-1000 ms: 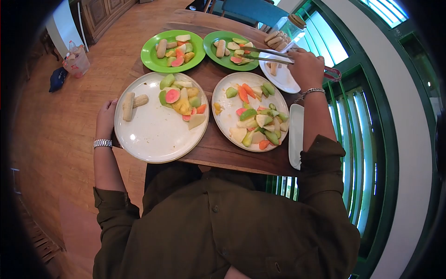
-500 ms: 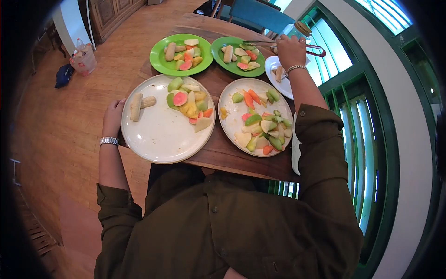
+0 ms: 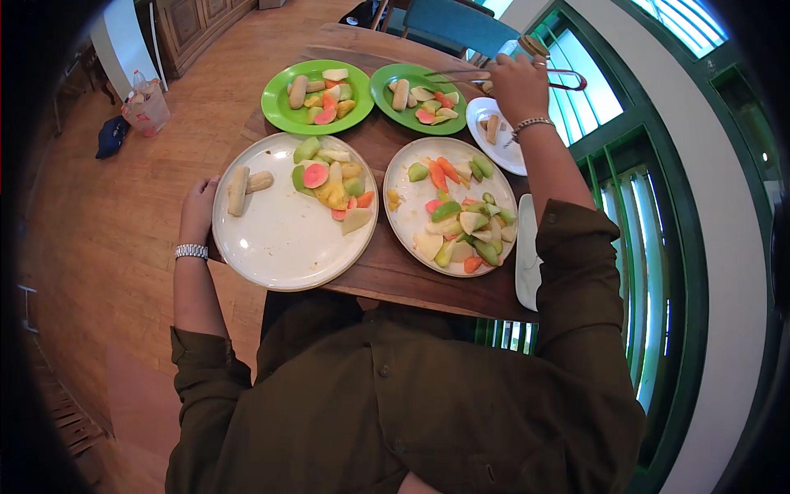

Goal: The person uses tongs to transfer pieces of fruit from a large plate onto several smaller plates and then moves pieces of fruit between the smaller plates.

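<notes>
Metal tongs [image 3: 568, 80] are gripped in my right hand [image 3: 520, 86], their tips over the far edge of the dark green plate [image 3: 448, 125]; I cannot make out anything between them. That plate bears banana pieces and cut fruit. My left hand [image 3: 199, 207] rests at the left rim of a large white plate [image 3: 280, 247], fingers partly hidden beside it. Two banana pieces [image 3: 239, 191] and mixed fruit lie on this plate. Right of it, another white plate [image 3: 403, 226] carries mixed cut fruit. The light green plate [image 3: 280, 115] holds banana and fruit.
A small white plate [image 3: 512, 156] with banana pieces sits beneath my right wrist. A narrow white dish [image 3: 527, 272] lies at the table's right edge. Behind my right hand is a lidded jar [image 3: 533, 47]. The green barred window [image 3: 642, 247] stands to the right.
My right hand has moved up and away from the small white plate with the tongs, which now point over the dark green plate's far edge. My left hand has stayed at the large plate's rim.
</notes>
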Tool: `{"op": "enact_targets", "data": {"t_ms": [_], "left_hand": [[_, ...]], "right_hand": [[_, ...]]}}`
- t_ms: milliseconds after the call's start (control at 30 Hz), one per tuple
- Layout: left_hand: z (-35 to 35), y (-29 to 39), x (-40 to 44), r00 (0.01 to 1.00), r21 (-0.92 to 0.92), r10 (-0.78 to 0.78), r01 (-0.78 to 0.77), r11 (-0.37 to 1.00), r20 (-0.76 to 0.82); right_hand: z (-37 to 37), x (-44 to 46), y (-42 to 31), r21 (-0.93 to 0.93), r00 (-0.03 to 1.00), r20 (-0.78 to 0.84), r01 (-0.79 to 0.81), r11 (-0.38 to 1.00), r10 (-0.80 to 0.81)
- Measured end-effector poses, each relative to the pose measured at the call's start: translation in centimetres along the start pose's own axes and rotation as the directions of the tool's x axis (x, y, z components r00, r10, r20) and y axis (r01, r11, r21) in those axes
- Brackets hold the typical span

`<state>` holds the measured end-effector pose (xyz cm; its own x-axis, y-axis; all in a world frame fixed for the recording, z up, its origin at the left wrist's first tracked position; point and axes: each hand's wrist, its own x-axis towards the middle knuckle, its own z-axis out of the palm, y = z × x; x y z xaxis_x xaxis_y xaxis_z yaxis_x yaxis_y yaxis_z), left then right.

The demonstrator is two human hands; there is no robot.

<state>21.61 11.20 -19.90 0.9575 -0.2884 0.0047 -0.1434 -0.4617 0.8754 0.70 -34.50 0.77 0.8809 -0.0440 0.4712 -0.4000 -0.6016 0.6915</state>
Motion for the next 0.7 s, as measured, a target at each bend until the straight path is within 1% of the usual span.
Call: {"op": "enact_targets", "data": {"t_ms": [33,100,167,233,267,333,433,467,500,533,567,633,700], "left_hand": [[-0.2,0.3,-0.1,1.0,0.02,-0.007,0.007,1.0,0.009],[-0.1,0.7,-0.3,1.0,0.043,-0.011,0.01,0.999,0.02],[-0.1,0.8,-0.4,0.999,-0.028,-0.035,0.036,0.999,0.022],[-0.2,1.2,-0.6,0.999,0.009,-0.029,0.029,1.0,0.017],[-0.3,1.3,-0.7,1.0,0.043,-0.025,0.024,0.999,0.013],[-0.2,1.2,-0.7,1.0,0.023,-0.027,0.027,0.999,0.009],[-0.1,1.2,-0.8,1.0,-0.022,-0.023,0.023,0.999,0.006],[0.0,1.3,-0.8,1.0,-0.042,-0.017,0.017,0.999,0.005],[-0.1,1.3,-0.8,1.0,-0.044,-0.017,0.017,0.999,0.007],[-0.1,1.4,-0.8,1.0,-0.022,-0.021,0.021,1.0,0.002],[0.0,1.3,-0.8,1.0,0.001,-0.026,0.026,1.0,-0.002],[0.0,1.0,-0.6,0.999,-0.027,-0.031,0.032,0.999,0.006],[0.0,1.0,-0.7,0.999,-0.05,-0.034,0.035,0.998,0.01]], "right_hand": [[0.1,0.1,-0.3,-0.001,1.0,0.003,-0.004,1.0,0.004],[0.4,0.8,-1.3,0.022,0.988,-0.137,0.068,0.997,-0.064],[0.4,1.4,-2.0,0.01,0.989,-0.125,0.077,0.997,-0.075],[0.5,1.8,-2.4,-0.02,0.967,-0.167,0.192,0.981,-0.192],[0.6,2.0,-2.5,-0.019,0.966,-0.172,0.191,0.981,-0.191],[0.7,2.2,-2.5,-0.121,0.948,-0.142,0.267,0.956,-0.283],[0.8,2.1,-1.5,-0.128,0.942,-0.141,0.288,0.949,-0.305],[0.9,1.8,-1.1,-0.13,0.942,-0.138,0.289,0.949,-0.305],[0.7,1.7,-0.6,-0.1,0.957,-0.138,0.243,0.965,-0.255],[0.6,1.6,-0.2,-0.071,0.97,-0.135,0.196,0.978,-0.204],[0.4,1.5,0.0,-0.073,0.97,-0.131,0.198,0.978,-0.206],[0.3,1.3,0.4,-0.081,0.992,-0.095,0.074,0.994,-0.082],[1.0,1.1,0.4,-0.112,0.994,-0.082,0.058,0.992,-0.067]]}}
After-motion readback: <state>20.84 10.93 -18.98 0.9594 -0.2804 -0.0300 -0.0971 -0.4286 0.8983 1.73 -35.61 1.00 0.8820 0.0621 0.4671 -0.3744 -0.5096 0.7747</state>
